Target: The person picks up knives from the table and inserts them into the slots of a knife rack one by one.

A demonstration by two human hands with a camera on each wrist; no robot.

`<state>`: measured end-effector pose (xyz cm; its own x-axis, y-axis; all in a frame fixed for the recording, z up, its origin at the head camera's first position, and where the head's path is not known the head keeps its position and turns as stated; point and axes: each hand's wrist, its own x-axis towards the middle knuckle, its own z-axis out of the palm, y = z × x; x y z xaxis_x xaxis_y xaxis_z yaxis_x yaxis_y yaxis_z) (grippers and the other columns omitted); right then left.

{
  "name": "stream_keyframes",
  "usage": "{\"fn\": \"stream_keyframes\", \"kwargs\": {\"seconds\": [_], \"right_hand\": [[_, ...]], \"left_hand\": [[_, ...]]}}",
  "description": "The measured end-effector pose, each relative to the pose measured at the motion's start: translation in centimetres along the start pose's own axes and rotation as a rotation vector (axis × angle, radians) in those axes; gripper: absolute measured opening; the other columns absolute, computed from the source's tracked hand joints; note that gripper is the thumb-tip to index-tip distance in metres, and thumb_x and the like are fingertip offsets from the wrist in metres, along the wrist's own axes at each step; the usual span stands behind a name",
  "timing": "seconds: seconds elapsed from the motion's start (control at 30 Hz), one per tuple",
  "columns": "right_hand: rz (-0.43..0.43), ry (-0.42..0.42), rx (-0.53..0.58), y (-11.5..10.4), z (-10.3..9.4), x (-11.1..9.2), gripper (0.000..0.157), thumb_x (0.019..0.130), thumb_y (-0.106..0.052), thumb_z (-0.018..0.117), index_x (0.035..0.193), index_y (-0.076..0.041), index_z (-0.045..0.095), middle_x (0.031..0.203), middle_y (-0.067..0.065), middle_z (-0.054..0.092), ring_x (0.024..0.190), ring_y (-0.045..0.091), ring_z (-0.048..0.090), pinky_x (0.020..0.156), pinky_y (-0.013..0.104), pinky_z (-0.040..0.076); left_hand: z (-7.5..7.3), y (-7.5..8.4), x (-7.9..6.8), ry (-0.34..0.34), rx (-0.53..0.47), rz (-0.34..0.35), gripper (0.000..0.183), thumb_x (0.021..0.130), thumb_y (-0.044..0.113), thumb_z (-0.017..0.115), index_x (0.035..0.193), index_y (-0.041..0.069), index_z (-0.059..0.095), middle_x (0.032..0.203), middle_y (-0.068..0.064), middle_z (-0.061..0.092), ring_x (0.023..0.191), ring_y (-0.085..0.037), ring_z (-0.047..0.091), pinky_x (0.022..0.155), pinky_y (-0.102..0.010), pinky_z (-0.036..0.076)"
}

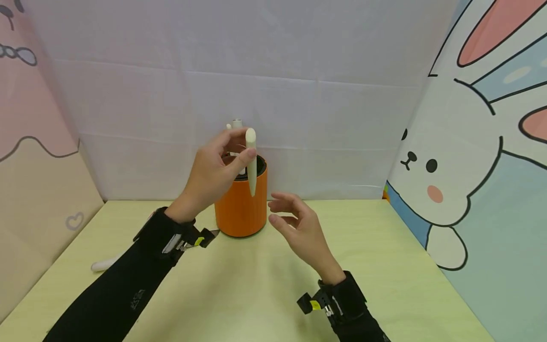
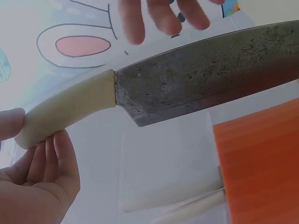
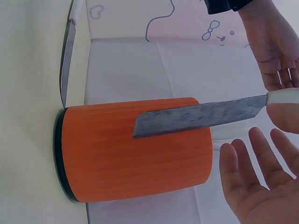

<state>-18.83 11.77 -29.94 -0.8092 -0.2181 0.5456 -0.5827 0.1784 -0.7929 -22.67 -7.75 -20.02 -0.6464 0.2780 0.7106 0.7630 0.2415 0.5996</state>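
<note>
A knife with a cream handle and a broad, speckled grey blade [image 2: 205, 67] hangs tip down in front of an orange knife block [image 1: 241, 209]. My left hand [image 1: 209, 164] pinches its handle [image 1: 251, 142] near the butt end between thumb and fingers. In the right wrist view the blade [image 3: 196, 116] passes before the side of the block [image 3: 135, 154]; whether they touch I cannot tell. My right hand [image 1: 301, 230] is held in the air right of the block, fingers loosely bent and holding nothing. Its fingertips [image 2: 161, 18] show above the blade in the left wrist view.
Light handles [image 1: 237, 123] stand up from the block's black top, partly behind my left hand. Another knife lies on the table left of the block, its white handle [image 1: 102, 265] partly hidden by my left sleeve. A white cloth wall [image 1: 325, 123] rises behind.
</note>
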Motion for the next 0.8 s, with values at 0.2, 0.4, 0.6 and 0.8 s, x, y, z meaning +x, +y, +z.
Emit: {"fn": "stream_keyframes", "kwargs": {"seconds": [0.2, 0.4, 0.6, 0.8], "right_hand": [[0.018, -0.001, -0.017, 0.0, 0.0, 0.1, 0.037, 0.092, -0.001, 0.061, 0.128, -0.006, 0.053, 0.113, 0.01, 0.061, 0.104, 0.03, 0.057, 0.085, 0.035, 0.052], [0.018, 0.004, -0.013, 0.0, -0.1, 0.2, 0.036, 0.092, -0.001, 0.061, 0.127, -0.006, 0.053, 0.112, 0.011, 0.062, 0.103, 0.03, 0.057, 0.084, 0.041, 0.052], [0.014, 0.008, -0.009, 0.0, -0.1, 0.4, 0.035, 0.092, -0.001, 0.061, 0.126, -0.007, 0.054, 0.111, 0.01, 0.062, 0.102, 0.029, 0.058, 0.082, 0.043, 0.052], [0.013, 0.013, -0.007, 0.0, -0.1, 0.5, 0.035, 0.092, -0.001, 0.061, 0.126, -0.007, 0.054, 0.111, 0.01, 0.062, 0.102, 0.03, 0.058, 0.082, 0.043, 0.052]], "left_hand": [[-1.9, 0.9, 2.1, 0.017, 0.046, -0.004, 0.035, 0.095, 0.011, 0.06, 0.129, 0.002, 0.052, 0.108, -0.009, 0.06, 0.095, -0.014, 0.058, 0.087, -0.037, 0.051], [-3.3, 1.5, 3.9, 0.028, 0.103, -0.011, 0.034, 0.097, 0.017, 0.058, 0.128, 0.004, 0.054, 0.11, -0.008, 0.06, 0.097, -0.016, 0.059, 0.088, -0.038, 0.05], [-4.5, 0.7, 6.1, 0.04, 0.11, 0.005, 0.035, 0.096, 0.023, 0.06, 0.129, 0.011, 0.055, 0.111, -0.003, 0.06, 0.097, -0.014, 0.059, 0.088, -0.033, 0.05], [-5.6, -0.5, 8.7, 0.052, 0.1, 0.01, 0.035, 0.095, 0.026, 0.061, 0.128, 0.015, 0.056, 0.111, -0.002, 0.059, 0.096, -0.014, 0.059, 0.086, -0.03, 0.05]]}}
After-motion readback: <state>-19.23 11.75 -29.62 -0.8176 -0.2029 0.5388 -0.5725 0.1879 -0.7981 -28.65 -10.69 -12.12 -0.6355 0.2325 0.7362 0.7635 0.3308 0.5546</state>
